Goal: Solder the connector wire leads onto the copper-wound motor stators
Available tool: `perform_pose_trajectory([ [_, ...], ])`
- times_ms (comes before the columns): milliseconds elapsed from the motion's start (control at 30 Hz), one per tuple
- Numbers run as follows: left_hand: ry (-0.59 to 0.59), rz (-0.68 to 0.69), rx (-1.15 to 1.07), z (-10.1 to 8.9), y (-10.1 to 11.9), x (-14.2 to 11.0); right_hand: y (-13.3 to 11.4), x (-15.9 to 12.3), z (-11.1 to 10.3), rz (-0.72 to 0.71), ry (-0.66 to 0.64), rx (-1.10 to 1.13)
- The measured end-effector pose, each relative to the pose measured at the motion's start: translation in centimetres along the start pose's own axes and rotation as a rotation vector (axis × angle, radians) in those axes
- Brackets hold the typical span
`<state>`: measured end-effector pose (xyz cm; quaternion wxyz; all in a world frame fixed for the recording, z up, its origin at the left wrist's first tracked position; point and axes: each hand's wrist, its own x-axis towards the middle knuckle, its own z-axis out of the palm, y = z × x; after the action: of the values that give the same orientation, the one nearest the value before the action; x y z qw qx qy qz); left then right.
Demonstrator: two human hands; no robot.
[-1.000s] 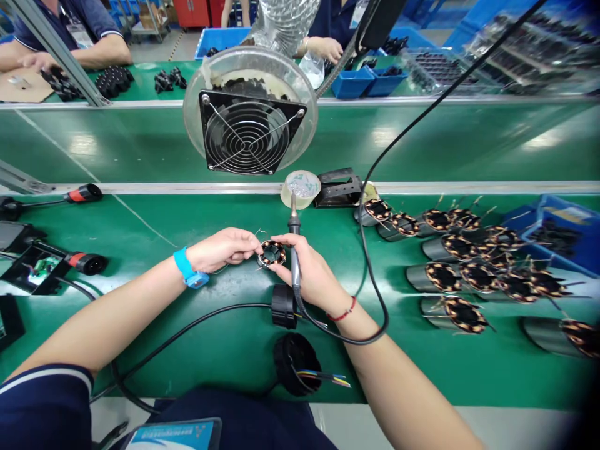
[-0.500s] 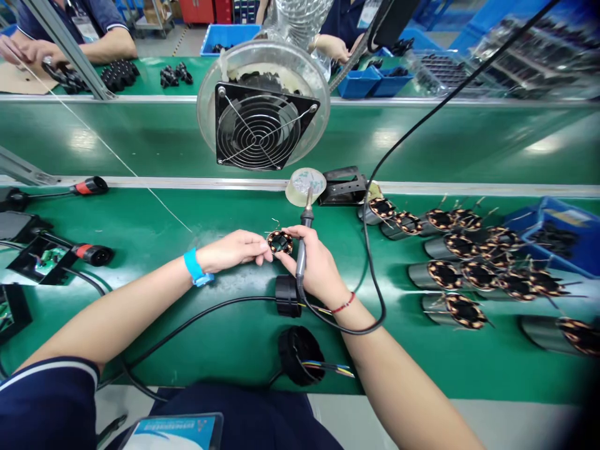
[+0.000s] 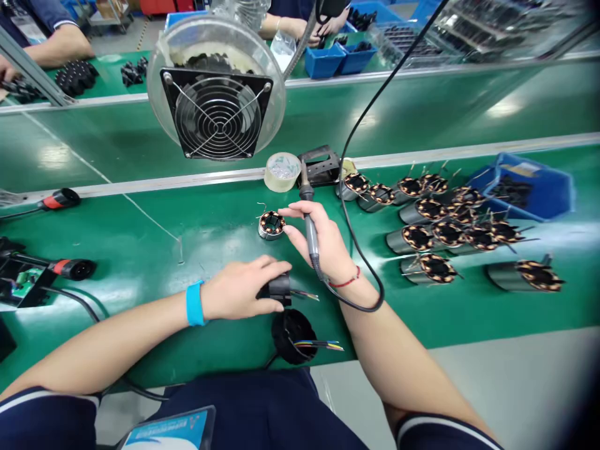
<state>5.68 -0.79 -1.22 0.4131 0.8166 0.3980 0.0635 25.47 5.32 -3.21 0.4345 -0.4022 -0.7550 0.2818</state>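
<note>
My left hand is closed round a small black cylindrical housing with thin wires coming out of its right side. My right hand holds a soldering iron, tip pointing away from me, its cable looping over my wrist. The thumb and fingers of that hand are at the right edge of a motor stator with copper windings, which stands on the green table with loose wire ends sticking up. Just below my left hand, a second black round housing lies tilted, coloured wires hanging out to the right.
A fan extractor hangs above. Behind the stator are a roll of clear tape and a soldering iron stand. Several stators and a blue bin stand right. Cable connectors lie left. Co-workers' hands work across the table.
My left hand has let go of the stator and moved down towards me onto the black housing. The stator now stands on the table. My right hand still holds the iron; the view has shifted.
</note>
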Motion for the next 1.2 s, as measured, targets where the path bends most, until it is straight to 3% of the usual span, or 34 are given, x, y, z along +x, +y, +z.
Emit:
perform_pose_trajectory([
  [133, 0.175, -0.054, -0.516, -1.1, -2.9, 0.0, -0.7, -0.4, 0.8, 0.051, 0.059, 0.273],
  [200, 0.195, -0.049, -0.765, -2.1, -4.2, -0.3, -1.0, -0.5, 1.4, 0.097, 0.066, 0.409],
  [300, 0.184, -0.069, -0.945, -3.1, -5.3, -0.8, -1.8, -0.9, 2.4, 0.127, 0.003, 0.549],
  [500, 0.052, -0.204, -0.995, -3.0, -4.7, -1.2, -3.4, -1.4, 2.7, 0.059, 0.029, 0.581],
  [833, -0.035, -0.158, -0.923, -3.0, -5.0, -1.0, -3.8, -1.5, 2.0, -0.004, 0.031, 0.574],
  [900, 0.051, -0.116, -0.799, -3.0, -5.0, -0.9, -3.5, -1.5, 2.0, -0.004, 0.018, 0.552],
  [933, 0.149, -0.109, -0.728, -2.9, -4.9, -0.8, -3.4, -1.5, 2.1, -0.001, 0.003, 0.542],
  [1067, 0.682, -0.128, -0.721, -2.6, -3.7, -0.4, -2.8, -1.5, 2.5, 0.078, -0.056, 0.477],
  [1133, 0.746, -0.120, -0.767, -2.6, -2.7, -0.2, -2.7, -1.5, 2.6, 0.109, -0.048, 0.445],
  [1200, 0.687, -0.134, -0.645, -2.7, -1.7, 0.1, -2.6, -1.4, 2.7, 0.112, -0.022, 0.432],
])
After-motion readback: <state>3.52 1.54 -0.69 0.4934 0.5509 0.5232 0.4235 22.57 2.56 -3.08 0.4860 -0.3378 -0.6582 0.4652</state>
